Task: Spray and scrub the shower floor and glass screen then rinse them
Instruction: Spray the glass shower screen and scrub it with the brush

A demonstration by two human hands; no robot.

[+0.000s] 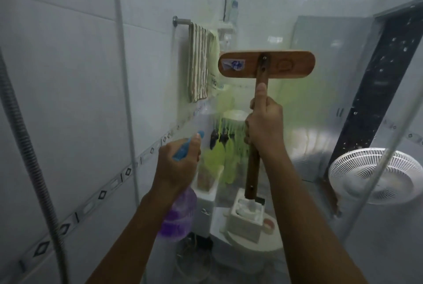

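Note:
The glass screen (297, 123) stands straight ahead, wet and hazy, with greenish streaks down its middle. My right hand (264, 128) grips the brown wooden handle of a scrub brush (266, 65), thumb pointing up the handle. The brush's flat oblong wooden head is raised against the glass at head height. My left hand (177, 164) holds a spray bottle (177, 217) with a purple body and a blue trigger head, pointed toward the glass, lower and left of the brush. The shower floor is out of view.
A tiled wall runs along the left with a corrugated shower hose (29, 157) and a thin pole (124, 77). Seen through the glass: a striped towel (199, 66) on a rail, a toilet (249, 233) with a white box on it, a white fan (375, 176).

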